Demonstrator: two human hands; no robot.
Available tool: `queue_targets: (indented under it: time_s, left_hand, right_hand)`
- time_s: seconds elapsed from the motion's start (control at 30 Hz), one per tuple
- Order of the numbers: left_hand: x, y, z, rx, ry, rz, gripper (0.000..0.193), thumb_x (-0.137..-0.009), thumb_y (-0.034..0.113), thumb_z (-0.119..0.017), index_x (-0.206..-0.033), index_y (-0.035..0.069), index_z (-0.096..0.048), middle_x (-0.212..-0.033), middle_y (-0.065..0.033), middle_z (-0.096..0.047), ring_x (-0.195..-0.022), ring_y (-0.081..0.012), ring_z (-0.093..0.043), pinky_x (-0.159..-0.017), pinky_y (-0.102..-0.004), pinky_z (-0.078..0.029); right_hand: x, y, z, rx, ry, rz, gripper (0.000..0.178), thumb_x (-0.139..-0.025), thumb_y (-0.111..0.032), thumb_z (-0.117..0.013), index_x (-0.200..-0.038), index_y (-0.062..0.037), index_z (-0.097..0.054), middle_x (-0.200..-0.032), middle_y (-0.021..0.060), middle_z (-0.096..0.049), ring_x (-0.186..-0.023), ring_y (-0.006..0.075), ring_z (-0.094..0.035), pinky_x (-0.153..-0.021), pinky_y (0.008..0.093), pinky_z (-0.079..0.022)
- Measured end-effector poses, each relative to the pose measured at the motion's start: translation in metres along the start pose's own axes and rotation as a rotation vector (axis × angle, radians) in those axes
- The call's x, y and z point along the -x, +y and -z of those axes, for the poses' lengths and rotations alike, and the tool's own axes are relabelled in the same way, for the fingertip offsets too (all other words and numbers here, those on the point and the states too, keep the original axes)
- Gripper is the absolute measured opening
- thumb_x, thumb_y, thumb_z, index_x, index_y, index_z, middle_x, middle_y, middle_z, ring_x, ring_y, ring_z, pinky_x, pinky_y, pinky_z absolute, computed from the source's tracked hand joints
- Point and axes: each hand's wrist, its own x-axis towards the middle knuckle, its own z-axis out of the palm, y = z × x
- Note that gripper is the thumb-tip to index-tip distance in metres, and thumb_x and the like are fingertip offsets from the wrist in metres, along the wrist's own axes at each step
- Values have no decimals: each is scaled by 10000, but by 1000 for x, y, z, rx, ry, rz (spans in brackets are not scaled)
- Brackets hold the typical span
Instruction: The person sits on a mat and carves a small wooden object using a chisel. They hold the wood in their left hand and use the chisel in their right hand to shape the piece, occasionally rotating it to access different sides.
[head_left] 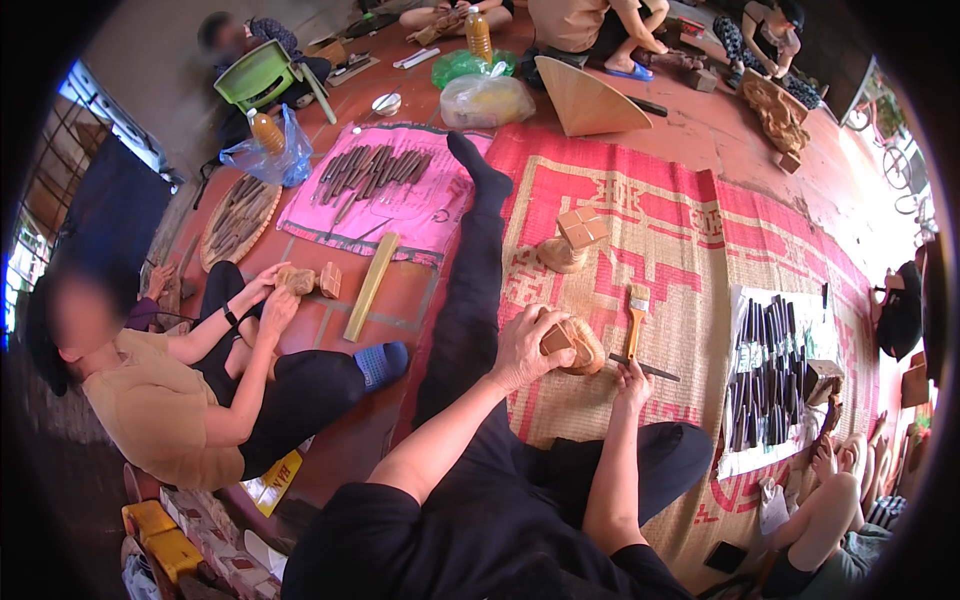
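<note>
A black shirt (470,540) is closest. The left hand (527,352) has its fingers curled around a brown wood carving (588,352), over the red and tan mat (675,240). The right hand (631,386) pinches a thin dark tool (660,373) close beside it. Past them lie a brush (637,312) and another carving (566,256). Farther right, dark sticks (768,372) lie in rows.

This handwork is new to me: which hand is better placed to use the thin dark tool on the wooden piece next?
Probably the right hand: it holds the thin dark tool close beside the wooden piece, which the left hand is grasping.
</note>
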Motion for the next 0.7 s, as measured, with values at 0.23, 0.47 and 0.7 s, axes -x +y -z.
queue_targets:
  time_s: [0.23,0.47,0.7]
  left_hand:
    - [0,-9,0,32,1,93,543,-728,485,-659,-1105,104,-568,-1015,-115,-528,-935,-281,-566,-803,-375,-466]
    - [-2,-3,3,20,-3,92,537,-729,466,-662,-1112,103,-567,-1017,-114,-520,-950,-287,-555,-811,-386,-462]
    - [-4,-4,-2,56,12,105,511,-751,447,-652,-1108,92,-565,-1006,-117,-517,-922,-289,-558,-793,-377,-465]
  right_hand:
    - [13,6,-10,26,-145,-66,147,-837,-49,-632,-830,-96,-493,-697,43,-611,-598,159,-638,-491,238,-512]
    - [6,0,-4,-27,-2,-39,186,-823,-62,-656,-866,-91,-477,-761,52,-597,-639,195,-634,-551,271,-514]
    - [3,2,-1,-10,-78,-61,178,-836,-58,-634,-849,-74,-457,-753,57,-593,-630,184,-632,-517,259,-515]
